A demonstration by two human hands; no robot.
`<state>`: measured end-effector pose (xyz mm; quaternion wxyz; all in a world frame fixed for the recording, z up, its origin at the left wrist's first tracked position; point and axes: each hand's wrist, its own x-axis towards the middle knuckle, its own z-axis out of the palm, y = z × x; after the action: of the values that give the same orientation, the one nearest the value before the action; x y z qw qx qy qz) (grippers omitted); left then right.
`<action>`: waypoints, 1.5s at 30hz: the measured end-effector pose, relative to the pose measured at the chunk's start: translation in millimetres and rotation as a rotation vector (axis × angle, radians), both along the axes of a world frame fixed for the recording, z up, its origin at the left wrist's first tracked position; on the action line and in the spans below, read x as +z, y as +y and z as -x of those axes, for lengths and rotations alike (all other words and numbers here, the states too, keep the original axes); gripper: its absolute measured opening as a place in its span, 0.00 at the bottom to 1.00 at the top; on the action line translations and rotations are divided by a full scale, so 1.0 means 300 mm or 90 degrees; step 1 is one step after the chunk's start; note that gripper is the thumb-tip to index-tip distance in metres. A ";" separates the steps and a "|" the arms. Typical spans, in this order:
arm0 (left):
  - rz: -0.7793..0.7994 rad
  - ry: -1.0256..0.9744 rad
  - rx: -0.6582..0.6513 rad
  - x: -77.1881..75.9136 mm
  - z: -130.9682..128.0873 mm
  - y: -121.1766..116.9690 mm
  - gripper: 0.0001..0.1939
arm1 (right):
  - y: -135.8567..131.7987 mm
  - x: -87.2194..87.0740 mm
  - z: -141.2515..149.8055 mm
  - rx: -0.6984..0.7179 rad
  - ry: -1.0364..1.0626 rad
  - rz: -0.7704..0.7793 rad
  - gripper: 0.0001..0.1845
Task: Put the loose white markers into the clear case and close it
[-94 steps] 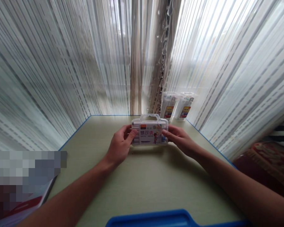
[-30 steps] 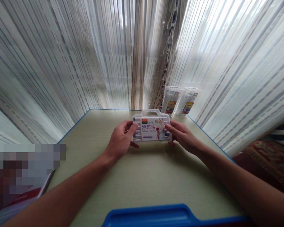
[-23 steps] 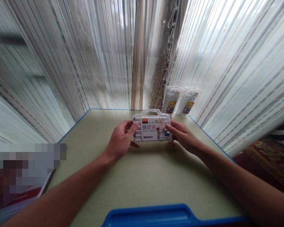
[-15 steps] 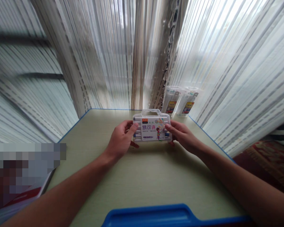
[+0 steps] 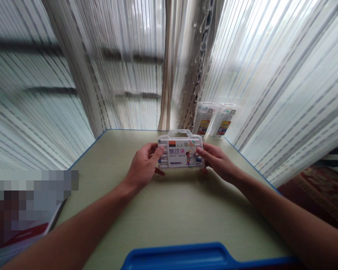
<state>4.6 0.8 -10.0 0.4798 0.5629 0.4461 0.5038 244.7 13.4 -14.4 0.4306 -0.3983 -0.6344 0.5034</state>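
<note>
A clear plastic case of markers (image 5: 181,152) with a carry handle on top is held between my two hands, its printed white label facing me. Several pens show at its left and right sides. My left hand (image 5: 145,163) grips the left end, thumb on the front and fingers behind. On the right end my right hand (image 5: 216,157) has the same hold, its thumb pressed to the front. The case is upright over the far part of the pale table (image 5: 169,210); whether its bottom touches the top I cannot tell.
Two clear plastic boxes (image 5: 202,120) with yellow-and-dark labels stand at the table's back right corner. Striped string curtains (image 5: 129,75) hang behind the table. A blue tray edge (image 5: 177,257) runs along the front. To the right lies a patterned red cloth (image 5: 315,191).
The string curtain behind the table has shifted, with its brown strands bunched further right and dark bars showing through. My hands and the case have stayed nearly still.
</note>
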 end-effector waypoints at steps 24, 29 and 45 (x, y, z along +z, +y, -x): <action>0.006 0.016 -0.004 -0.004 0.001 0.004 0.17 | 0.004 -0.003 -0.005 0.002 -0.013 -0.011 0.26; 0.004 0.026 -0.002 -0.004 0.003 0.004 0.17 | 0.005 -0.003 -0.008 0.005 -0.026 -0.022 0.25; -0.047 0.094 -0.001 -0.012 0.012 0.009 0.19 | 0.009 -0.003 -0.016 -0.007 -0.061 -0.068 0.23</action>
<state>0.9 3.5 -13.7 0.4248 0.6165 0.4608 0.4766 249.4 16.2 -15.3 0.4233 -0.4014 -0.6782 0.4469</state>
